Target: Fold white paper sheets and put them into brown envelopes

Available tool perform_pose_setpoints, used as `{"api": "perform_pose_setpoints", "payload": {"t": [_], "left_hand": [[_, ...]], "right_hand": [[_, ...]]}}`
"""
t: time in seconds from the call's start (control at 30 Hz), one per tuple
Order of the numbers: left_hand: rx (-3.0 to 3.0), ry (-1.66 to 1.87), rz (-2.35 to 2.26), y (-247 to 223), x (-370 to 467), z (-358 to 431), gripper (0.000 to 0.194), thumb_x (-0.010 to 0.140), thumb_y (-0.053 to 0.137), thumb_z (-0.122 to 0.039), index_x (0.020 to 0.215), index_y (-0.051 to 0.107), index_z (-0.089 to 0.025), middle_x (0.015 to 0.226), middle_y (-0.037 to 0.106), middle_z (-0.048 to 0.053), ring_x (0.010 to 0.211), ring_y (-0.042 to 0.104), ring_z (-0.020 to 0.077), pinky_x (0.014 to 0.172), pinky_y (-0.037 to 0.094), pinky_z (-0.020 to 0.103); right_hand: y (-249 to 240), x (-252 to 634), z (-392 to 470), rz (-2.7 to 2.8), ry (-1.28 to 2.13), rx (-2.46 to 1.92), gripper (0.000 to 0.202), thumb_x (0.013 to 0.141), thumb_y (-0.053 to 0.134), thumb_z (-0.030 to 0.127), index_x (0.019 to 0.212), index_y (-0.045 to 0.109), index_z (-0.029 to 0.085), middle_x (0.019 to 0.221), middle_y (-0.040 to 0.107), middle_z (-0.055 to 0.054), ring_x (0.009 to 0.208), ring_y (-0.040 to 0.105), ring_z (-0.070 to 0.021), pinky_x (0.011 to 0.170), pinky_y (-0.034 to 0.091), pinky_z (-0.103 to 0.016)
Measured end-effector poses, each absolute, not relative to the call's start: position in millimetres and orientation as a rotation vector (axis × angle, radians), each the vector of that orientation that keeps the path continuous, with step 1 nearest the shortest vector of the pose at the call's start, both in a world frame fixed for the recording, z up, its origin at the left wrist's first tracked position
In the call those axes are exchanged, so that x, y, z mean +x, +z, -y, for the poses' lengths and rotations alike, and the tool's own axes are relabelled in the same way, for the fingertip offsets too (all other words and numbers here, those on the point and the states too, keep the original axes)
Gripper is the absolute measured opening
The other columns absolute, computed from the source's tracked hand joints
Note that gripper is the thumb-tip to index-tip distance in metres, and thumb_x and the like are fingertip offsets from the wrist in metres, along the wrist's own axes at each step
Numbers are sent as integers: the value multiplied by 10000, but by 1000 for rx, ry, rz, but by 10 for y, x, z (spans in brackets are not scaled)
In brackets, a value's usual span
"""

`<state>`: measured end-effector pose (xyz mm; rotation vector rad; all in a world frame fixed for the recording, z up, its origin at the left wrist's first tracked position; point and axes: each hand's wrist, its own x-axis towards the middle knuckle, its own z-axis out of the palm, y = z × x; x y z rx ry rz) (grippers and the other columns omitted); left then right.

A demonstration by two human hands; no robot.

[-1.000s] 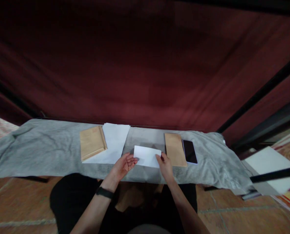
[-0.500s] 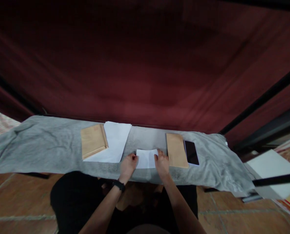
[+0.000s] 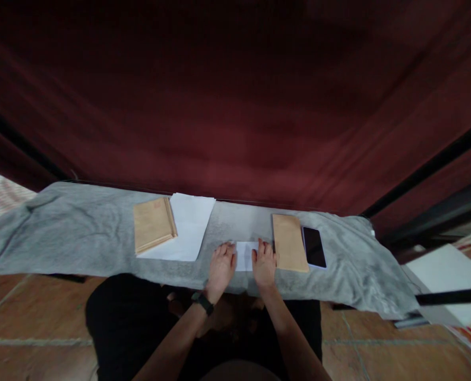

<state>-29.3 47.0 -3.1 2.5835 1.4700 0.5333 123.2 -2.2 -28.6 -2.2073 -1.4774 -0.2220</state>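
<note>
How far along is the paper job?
Done: the small white paper seems folded, smaller than the flat white sheets. In hand: left hand and right hand at its ends on the grey cloth. Probably left: those sheets, lying unfolded. Whether the brown envelopes are filled, I can't tell.

The exact sort of place cannot be told; it looks like an improvised indoor paperwork spot rather than a fitted office. A long, narrow table [image 3: 243, 217] is draped in rumpled grey plush cloth [image 3: 88, 227]. It carries a stack of brown paper envelopes [image 3: 153, 225], loose white paper sheets [image 3: 191, 225], a small creased white sheet [image 3: 245, 256], a single brown envelope [image 3: 289, 243] and a dark-screened phone [image 3: 314, 247]. Dark red, fabric-like sheeting [image 3: 235, 143] rises behind, with a slanting black bar [image 3: 425, 169] at right. Reddish-brown floor tiles [image 3: 33, 312] with pale joints show below.
</note>
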Motion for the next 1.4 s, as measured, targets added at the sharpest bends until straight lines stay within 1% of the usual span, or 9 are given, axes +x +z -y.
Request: {"api": "perform_pose_setpoints", "payload": {"t": [0.1,0.23,0.37,0.5,0.77,0.93,1.1,1.3,1.4], "left_hand": [[2715,446,-1277,-143,-171,-388,441,1004,363,-288,1383,530,-136,1490,505,126,1396,434,257,1159,339,460],[2795,302,-1274,-262,-116,-343,520,993,329,-237,1488,411,-102,1571,391,128,1478,309,241,1212,238,455],[2862,233,-1274,-329,-141,-366,584,948,340,-163,1529,340,-98,1597,337,129,1505,240,214,1225,203,426],[2846,281,-1296,-328,-197,-395,579,968,309,-192,1541,313,-104,1597,338,123,1504,240,206,1227,220,425],[2733,378,-1431,-255,-428,-478,583,1010,310,-360,1535,325,-108,1561,393,145,1487,291,246,1223,229,481],[2701,364,-1532,-277,-520,-495,598,1016,295,-387,1531,329,-84,1567,375,157,1486,289,256,1224,221,472],[2694,404,-1575,-244,-482,-465,592,1022,289,-375,1517,344,-55,1572,360,175,1499,251,280,1230,184,514],[2849,432,-1174,-228,-294,-279,527,1027,310,-312,1519,362,-134,1581,374,97,1493,272,218,1238,216,452],[2873,409,-1079,-259,-260,-222,516,1026,319,-305,1512,376,-145,1568,398,96,1483,299,213,1234,230,452]], "right_hand": [[-274,1231,13,1475,-182,-2106,406,1020,349,285,1358,535,158,1298,603,-171,1101,566,-293,944,431,-451],[-272,1174,7,1694,14,-1906,405,1040,326,294,1316,594,166,1308,643,-113,1210,552,-243,1048,405,-416],[-328,1090,46,1860,63,-1859,459,1054,303,319,1429,512,157,1441,563,-95,1342,483,-213,1154,316,-406],[-388,1080,107,1855,-17,-1977,473,1057,308,313,1470,461,141,1496,497,-111,1411,416,-226,1182,268,-434],[-461,1153,187,1774,-205,-2068,526,1042,375,347,1492,407,78,1503,469,-181,1410,406,-277,1152,307,-468],[-491,1194,243,1711,-246,-2109,541,1042,364,363,1497,391,70,1485,486,-201,1386,429,-294,1130,325,-486],[-466,1203,273,1704,-236,-2118,556,1038,367,374,1500,383,65,1488,481,-207,1384,426,-302,1125,329,-487],[-442,1183,276,1687,-224,-2123,521,1035,337,322,1504,385,99,1487,487,-197,1381,436,-293,1116,335,-508],[-442,1186,276,1686,-201,-2143,512,1028,338,295,1502,392,109,1493,482,-187,1383,436,-288,1117,339,-506]]}}
